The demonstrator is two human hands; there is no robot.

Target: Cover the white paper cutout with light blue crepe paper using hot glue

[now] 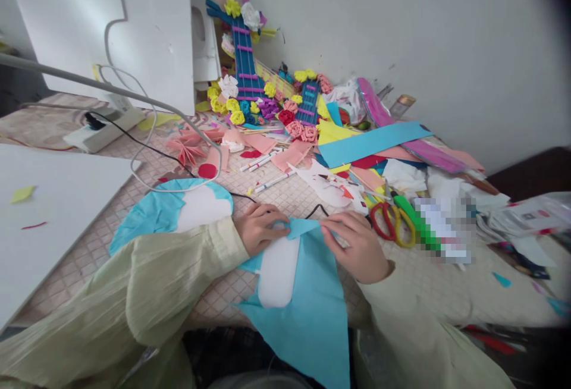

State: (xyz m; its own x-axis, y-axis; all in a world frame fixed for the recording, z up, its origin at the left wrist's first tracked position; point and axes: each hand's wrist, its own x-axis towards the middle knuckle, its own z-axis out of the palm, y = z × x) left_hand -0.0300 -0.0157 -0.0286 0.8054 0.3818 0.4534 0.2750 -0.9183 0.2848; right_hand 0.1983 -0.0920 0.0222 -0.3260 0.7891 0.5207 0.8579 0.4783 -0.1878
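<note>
A white rounded cutout (279, 276), like a long tab of card, lies near the table's front edge with blue crepe paper (319, 294) around it. The paper's lower part hangs over the edge. My left hand (263, 229) has its fingertips closed on the folded top of the paper, at the cutout's upper end. At the fold's right corner, my right hand (355, 245) pinches the paper between thumb and fingers. Beside my left forearm lies another white piece (203, 206), rounded and partly covered in blue crepe paper.
Scissors with red and yellow handles (405, 229) and a green cutter (414, 219) lie to the right. Paper scraps, markers (263, 160) and a blue strip (375, 144) clutter the back. Flower-trimmed blue paper guitars (244, 62) lean there. A cable and power strip (104, 130) are left.
</note>
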